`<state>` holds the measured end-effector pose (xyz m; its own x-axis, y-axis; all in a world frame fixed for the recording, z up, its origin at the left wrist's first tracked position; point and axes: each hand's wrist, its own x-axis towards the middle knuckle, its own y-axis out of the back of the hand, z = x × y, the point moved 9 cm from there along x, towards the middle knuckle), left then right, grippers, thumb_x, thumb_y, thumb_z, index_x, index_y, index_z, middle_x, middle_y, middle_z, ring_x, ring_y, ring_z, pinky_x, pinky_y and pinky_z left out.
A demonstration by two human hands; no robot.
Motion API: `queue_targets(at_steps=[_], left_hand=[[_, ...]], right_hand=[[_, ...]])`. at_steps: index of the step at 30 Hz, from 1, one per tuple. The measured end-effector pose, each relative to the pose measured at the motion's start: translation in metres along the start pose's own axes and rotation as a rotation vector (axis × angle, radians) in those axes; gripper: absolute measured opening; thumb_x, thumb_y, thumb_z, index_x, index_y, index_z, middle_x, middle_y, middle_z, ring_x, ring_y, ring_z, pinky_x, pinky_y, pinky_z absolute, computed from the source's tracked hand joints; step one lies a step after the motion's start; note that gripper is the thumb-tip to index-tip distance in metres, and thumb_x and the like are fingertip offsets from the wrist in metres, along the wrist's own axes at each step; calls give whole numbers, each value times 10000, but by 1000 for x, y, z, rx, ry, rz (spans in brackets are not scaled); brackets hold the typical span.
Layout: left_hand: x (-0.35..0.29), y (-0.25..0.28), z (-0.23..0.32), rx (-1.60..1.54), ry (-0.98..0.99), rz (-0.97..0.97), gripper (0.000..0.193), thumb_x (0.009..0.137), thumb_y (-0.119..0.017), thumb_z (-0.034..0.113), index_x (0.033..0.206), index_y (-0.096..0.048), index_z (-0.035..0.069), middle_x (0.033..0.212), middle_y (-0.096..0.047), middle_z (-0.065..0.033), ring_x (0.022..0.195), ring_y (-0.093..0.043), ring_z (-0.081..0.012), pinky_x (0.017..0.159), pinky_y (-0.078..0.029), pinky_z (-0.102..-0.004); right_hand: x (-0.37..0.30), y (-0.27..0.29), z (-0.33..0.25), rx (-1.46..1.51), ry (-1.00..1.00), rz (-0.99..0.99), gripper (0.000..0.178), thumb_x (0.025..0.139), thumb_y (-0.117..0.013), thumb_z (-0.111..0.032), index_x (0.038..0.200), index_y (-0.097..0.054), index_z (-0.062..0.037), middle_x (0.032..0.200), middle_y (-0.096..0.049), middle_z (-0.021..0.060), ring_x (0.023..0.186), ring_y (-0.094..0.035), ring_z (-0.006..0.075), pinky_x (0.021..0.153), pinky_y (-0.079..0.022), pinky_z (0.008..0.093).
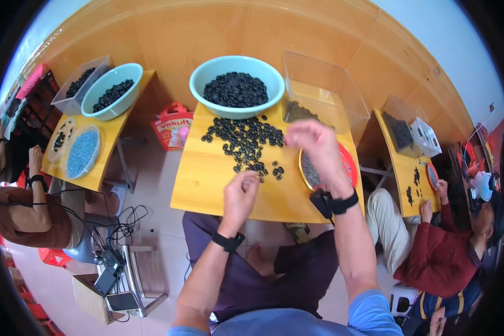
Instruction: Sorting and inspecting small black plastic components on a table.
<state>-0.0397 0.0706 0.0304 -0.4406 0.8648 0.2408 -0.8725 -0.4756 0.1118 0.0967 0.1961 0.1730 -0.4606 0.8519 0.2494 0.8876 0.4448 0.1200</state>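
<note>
Small round black pieces (243,140) lie spread over the yellow table (201,185) in front of me. My left hand (241,196) is closed in a pinch at the near edge of these pieces; what sits between its fingertips is too small to make out. Above the red-rimmed round dish (350,162) hangs my right hand (318,147), its fingers curled together and pointing left. Whether it pinches a small part is hidden. Tiny grey parts (309,171) fill the dish's left side, and my right hand and wrist partly cover it.
A light-blue basin (195,89) of black pieces stands at the table's back, beside a clear plastic box (330,84). Other people work at a left table (95,171) and a right table (397,173). A red bag (172,127), cables (120,224) and a metal stool (137,274) are on the floor.
</note>
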Motion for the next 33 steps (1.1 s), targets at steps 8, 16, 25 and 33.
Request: queue_targets(at_steps=[8,16,25,33], left_hand=[[-3,9,-16,-204,119,155,128,926,-638,13,1034,-690,-31,800,-659,-5,689,-549,-35,653,-481,-203],[-4,8,-10,-94,86,111,97,903,-667,7,988,-703,-23,833,-667,-52,659,-567,-73,629,-482,-233],[-5,-10,20,154,-118,-37,128,861,-708,-2,988,-696,-2,819,-663,-94,633,-603,-141,606,-501,-266],[-6,-21,4,-92,12,-116,173,874,-734,12,1039,-701,-30,814,-709,-46,677,-603,-78,655,-522,-241]], right_hand=[[-24,-23,52,-907,32,-239,183,814,-596,-17,953,-713,0,904,-695,231,848,-692,353,753,-553,403],[-62,-34,87,-1151,103,-197,124,809,-616,-33,902,-693,-6,883,-690,200,845,-673,380,754,-531,485],[-71,-37,81,-969,63,-191,115,827,-570,-55,859,-630,38,871,-672,249,839,-661,426,746,-517,513],[-84,-28,94,-457,-78,-129,89,876,-629,-53,908,-637,29,801,-699,154,680,-700,218,623,-536,327]])
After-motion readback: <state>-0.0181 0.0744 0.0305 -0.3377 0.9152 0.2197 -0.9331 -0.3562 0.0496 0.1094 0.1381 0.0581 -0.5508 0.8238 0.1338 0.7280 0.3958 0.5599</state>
